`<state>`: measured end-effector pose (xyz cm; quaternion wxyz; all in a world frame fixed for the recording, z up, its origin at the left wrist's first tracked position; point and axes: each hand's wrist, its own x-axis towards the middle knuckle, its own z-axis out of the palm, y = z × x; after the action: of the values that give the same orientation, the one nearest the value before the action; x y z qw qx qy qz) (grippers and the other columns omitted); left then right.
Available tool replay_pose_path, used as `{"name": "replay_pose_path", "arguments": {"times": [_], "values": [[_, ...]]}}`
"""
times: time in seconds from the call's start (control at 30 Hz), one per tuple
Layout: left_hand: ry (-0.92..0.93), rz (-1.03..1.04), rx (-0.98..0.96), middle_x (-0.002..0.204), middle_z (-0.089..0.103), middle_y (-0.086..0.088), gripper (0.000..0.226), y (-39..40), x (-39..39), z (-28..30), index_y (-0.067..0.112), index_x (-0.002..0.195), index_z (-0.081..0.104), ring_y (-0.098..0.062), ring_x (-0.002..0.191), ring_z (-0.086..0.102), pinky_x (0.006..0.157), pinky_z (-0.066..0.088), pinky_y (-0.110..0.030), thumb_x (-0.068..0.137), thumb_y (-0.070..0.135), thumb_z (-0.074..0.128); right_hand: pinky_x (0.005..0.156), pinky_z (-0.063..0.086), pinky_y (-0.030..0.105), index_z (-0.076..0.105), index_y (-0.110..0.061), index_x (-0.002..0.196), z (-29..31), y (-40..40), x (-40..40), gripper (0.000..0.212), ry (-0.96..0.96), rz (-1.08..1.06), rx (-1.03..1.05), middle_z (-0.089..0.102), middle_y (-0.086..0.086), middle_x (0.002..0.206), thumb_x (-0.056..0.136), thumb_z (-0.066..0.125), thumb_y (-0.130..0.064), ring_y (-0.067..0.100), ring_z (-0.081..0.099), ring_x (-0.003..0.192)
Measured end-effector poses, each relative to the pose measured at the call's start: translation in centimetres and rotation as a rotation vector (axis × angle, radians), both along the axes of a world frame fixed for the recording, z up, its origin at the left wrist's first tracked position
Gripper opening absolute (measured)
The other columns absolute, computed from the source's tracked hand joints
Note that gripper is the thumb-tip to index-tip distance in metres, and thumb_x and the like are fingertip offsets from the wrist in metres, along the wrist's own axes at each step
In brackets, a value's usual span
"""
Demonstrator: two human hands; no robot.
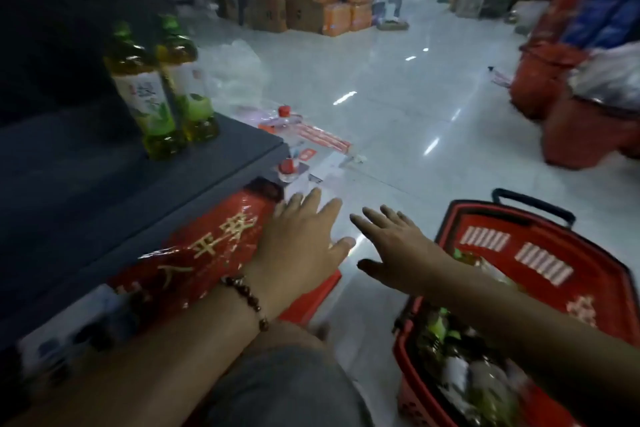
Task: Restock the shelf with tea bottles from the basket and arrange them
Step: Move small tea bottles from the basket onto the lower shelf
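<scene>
I see both hands stretched out low over the pale floor, holding nothing. My left hand (301,236) has its fingers straight and spread, its edge beside a red wrapped pack (207,253) with gold characters that lies under the shelf lip; a beaded bracelet (246,298) sits on that wrist. My right hand (398,250) is flat too, fingers straight, just left of the red basket (540,253), with the forearm crossing over the basket's near side. Inside the basket I can make out blurred tea bottles (485,388) lying in a heap. On the dark shelf (114,180) two green-capped tea bottles (162,87) stand upright, touching, near its right corner. Past the shelf corner, red-capped bottles (287,166) and clear plastic wrapping (239,69) clutter the floor. Orange packs and cardboard boxes (325,0) are stacked far off, and red baskets (568,107) stand at the right
</scene>
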<state>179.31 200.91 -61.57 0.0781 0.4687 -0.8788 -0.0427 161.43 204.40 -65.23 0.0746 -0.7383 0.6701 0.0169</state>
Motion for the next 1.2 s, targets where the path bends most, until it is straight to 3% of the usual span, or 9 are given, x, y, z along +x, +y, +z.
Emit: {"name": "replay_pose_path", "arguments": {"times": [0.2, 0.43, 0.53, 0.63, 0.77, 0.93, 1.07, 1.2], "values": [[-0.13, -0.286, 0.077, 0.162, 0.023, -0.008, 0.067, 6.1, -9.7, -3.0, 0.026, 0.154, 0.027, -0.03, 0.146, 0.026, 0.116, 0.025, -0.046, 0.097, 0.059, 0.043, 0.121, 0.011, 0.051, 0.005, -0.026, 0.158, -5.2, 8.0, -7.7, 0.081, -0.001, -0.302, 0.219, 0.008, 0.008, 0.165, 0.096, 0.05, -0.053, 0.035, 0.007, 0.151], [-0.201, -0.438, 0.195, 0.135, 0.052, -0.004, 0.052, 9.8, -13.9, -8.6, 0.026, 0.137, 0.044, -0.025, 0.123, 0.049, 0.102, 0.044, -0.043, 0.096, 0.058, 0.046, 0.115, 0.028, 0.054, 0.014, -0.025, 0.156, -14.2, 15.3, -11.9, 0.082, -0.033, -0.505, 0.444, 0.023, 0.01, 0.161, 0.092, 0.055, -0.055, 0.037, 0.027, 0.145], [-0.226, -0.46, 0.188, 0.129, 0.056, -0.003, 0.051, 9.6, -13.9, -9.7, 0.025, 0.136, 0.046, -0.023, 0.118, 0.052, 0.099, 0.045, -0.041, 0.096, 0.057, 0.047, 0.104, 0.044, 0.043, 0.018, -0.022, 0.155, -17.2, 16.7, -11.1, 0.081, -0.192, -0.586, 0.587, 0.035, 0.013, 0.155, 0.092, 0.057, -0.053, 0.03, 0.045, 0.134], [-0.256, -0.467, 0.197, 0.125, 0.058, -0.003, 0.047, 9.4, -13.8, -10.2, 0.023, 0.13, 0.05, -0.022, 0.114, 0.054, 0.098, 0.046, -0.041, 0.097, 0.056, 0.047, 0.094, 0.048, 0.032, 0.035, -0.016, 0.147, -19.1, 17.2, -9.8, 0.061, -0.281, -0.657, 0.725, 0.051, 0.013, 0.14, 0.097, 0.052, -0.045, 0.025, 0.055, 0.12], [-0.281, -0.468, 0.217, 0.126, 0.058, -0.004, 0.049, 8.8, -13.7, -10.9, 0.021, 0.132, 0.05, -0.022, 0.114, 0.055, 0.099, 0.046, -0.042, 0.097, 0.056, 0.047, 0.094, 0.052, 0.033, 0.053, -0.008, 0.129, -19.6, 16.6, -9.1, 0.045, -0.256, -0.685, 0.767, 0.061, 0.012, 0.124, 0.098, 0.05, -0.04, 0.024, 0.061, 0.11], [-0.261, -0.482, 0.216, 0.128, 0.057, -0.003, 0.049, 8.3, -13.5, -11.4, 0.021, 0.136, 0.049, -0.023, 0.116, 0.054, 0.098, 0.045, -0.04, 0.098, 0.052, 0.047, 0.083, 0.053, 0.025, 0.051, -0.007, 0.132, -20.0, 16.2, -9.9, 0.049, -0.341, -0.768, 0.788, 0.061, 0.01, 0.123, 0.093, 0.061, -0.035, 0.02, 0.062, 0.105], [-0.24, -0.512, 0.208, 0.126, 0.057, -0.003, 0.043, 8.5, -13.2, -11.4, 0.021, 0.134, 0.049, -0.023, 0.115, 0.054, 0.097, 0.045, -0.04, 0.099, 0.046, 0.048, 0.069, 0.05, 0.021, 0.052, -0.011, 0.13, -19.4, 15.7, -11.7, 0.058, -0.567, -0.93, 0.771, 0.063, 0.001, 0.101, 0.088, 0.066, -0.048, 0.013, 0.064, 0.088], [-0.179, -0.545, 0.219, 0.123, 0.058, -0.001, 0.041, 8.3, -12.9, -11.3, 0.022, 0.133, 0.05, -0.02, 0.112, 0.055, 0.096, 0.047, -0.038, 0.098, 0.044, 0.053, 0.076, 0.058, 0.027, 0.057, -0.018, 0.12, -16.3, 15.4, -13.7, 0.055, -0.646, -0.893, 0.785, 0.067, 0.004, 0.106, 0.082, 0.067, -0.057, 0.017, 0.068, 0.091]]}}
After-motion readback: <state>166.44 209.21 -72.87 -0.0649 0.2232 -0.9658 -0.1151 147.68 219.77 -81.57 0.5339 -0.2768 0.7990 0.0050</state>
